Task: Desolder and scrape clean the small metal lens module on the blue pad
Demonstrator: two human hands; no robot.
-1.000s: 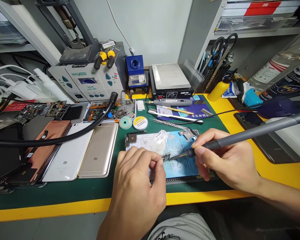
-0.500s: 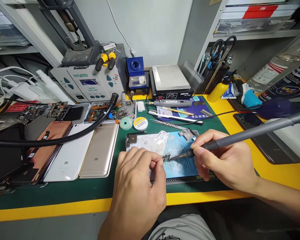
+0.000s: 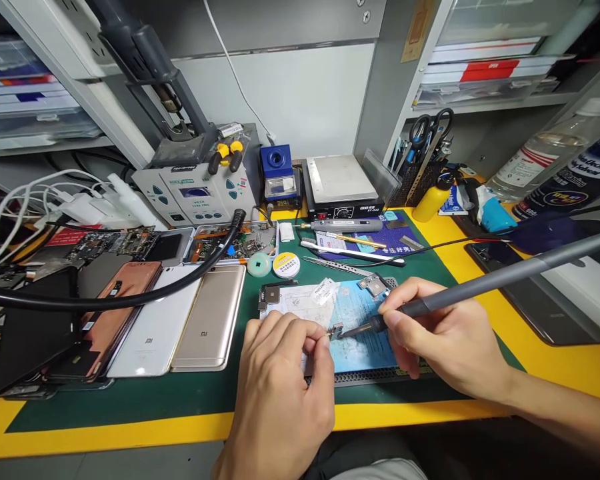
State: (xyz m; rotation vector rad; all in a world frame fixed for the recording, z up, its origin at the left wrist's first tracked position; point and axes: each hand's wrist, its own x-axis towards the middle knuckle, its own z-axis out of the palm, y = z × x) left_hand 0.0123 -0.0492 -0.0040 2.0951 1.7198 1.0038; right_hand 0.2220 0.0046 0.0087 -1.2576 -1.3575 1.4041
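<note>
My left hand (image 3: 285, 383) pinches a small metal electronic part (image 3: 335, 329) between thumb and forefinger; its exact kind is too small to tell. In my right hand (image 3: 453, 340) is a grey soldering iron (image 3: 505, 273), held like a pen. Its tip points left and is at or very near the small part; whether they touch I cannot tell. Both hands are over a blue and white work pad (image 3: 365, 357). On the pad's far right lies a small circuit board (image 3: 375, 285), and another dark board piece (image 3: 271, 297) is at its far left corner.
Several phones and back covers, including a gold phone (image 3: 213, 320), lie left. A thick black hose (image 3: 130, 303) crosses them. Behind the pad are tweezers (image 3: 335, 267), a white brush (image 3: 355, 252), a round tin (image 3: 286, 265) and a heating plate (image 3: 340, 180). A yellow bottle (image 3: 434, 199) stands right.
The view has tilted upward, so the bench appears lower and more of the shelves shows. Both hands keep their grips, with the iron's tip still at the small part.
</note>
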